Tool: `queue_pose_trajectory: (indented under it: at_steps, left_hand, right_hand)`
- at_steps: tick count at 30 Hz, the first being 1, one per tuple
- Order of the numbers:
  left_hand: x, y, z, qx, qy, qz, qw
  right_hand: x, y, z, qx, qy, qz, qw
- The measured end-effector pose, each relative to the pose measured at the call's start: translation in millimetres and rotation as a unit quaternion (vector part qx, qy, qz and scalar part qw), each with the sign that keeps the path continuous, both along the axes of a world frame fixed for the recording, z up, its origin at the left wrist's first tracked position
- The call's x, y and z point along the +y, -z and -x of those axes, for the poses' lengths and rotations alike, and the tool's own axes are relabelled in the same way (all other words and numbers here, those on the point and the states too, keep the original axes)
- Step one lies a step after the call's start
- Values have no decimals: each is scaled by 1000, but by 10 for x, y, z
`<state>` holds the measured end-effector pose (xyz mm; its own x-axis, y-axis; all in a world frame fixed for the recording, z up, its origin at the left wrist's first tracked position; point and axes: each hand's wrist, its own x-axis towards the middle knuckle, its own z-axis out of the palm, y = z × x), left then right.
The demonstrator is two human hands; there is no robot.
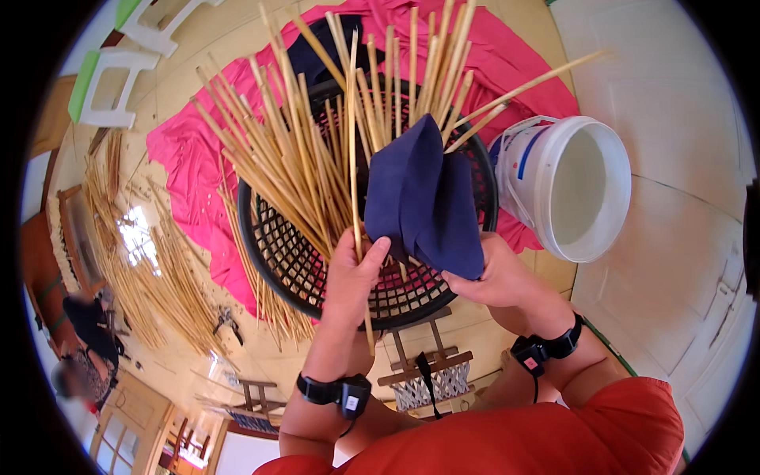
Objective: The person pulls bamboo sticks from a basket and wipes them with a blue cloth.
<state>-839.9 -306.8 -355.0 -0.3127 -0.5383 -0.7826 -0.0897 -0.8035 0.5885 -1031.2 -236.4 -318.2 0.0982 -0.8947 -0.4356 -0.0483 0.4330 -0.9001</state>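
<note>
My left hand (348, 273) is closed around one long pale cane (353, 158), with the thumb lying along it. The cane stands nearly upright in front of me, its lower end coming out below the hand. My right hand (495, 277) grips the lower right edge of a folded navy blue cloth (408, 190), thumb on top. The cloth stands up between my hands, its left edge beside the cane. Both hands are above the near side of a black lattice plastic basket (257, 273). Many more canes (297, 190) lean in that basket, fanning out over its far rim.
Pink fabric (186, 166) spreads under the basket, with dark cloth (317, 51) behind. A white bucket (546, 182) of liquid stands right, near a pale door (681, 261). Loose canes (150, 269) and a dark hand tool (227, 324) lie left. Another person (91, 321) is farther left.
</note>
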Motion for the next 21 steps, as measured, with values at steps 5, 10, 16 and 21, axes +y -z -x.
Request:
queue_pose_trajectory:
  at_steps: [5, 10, 16, 21]
  left_hand:
    - [-34, -119, 81, 82, 76, 75, 991]
    - [118, -391, 48, 155, 76, 138, 975]
    - [252, -616, -235, 219, 8, 251, 943]
    - [622, -1007, -643, 205, 44, 330, 920]
  right_hand:
    - [148, -303, 134, 41, 67, 91, 993]
    - [514, -802, -52, 33, 152, 168, 973]
    - [453, -673, -293, -163, 194, 224, 941]
    - [673, -548, -348, -263, 138, 151, 943]
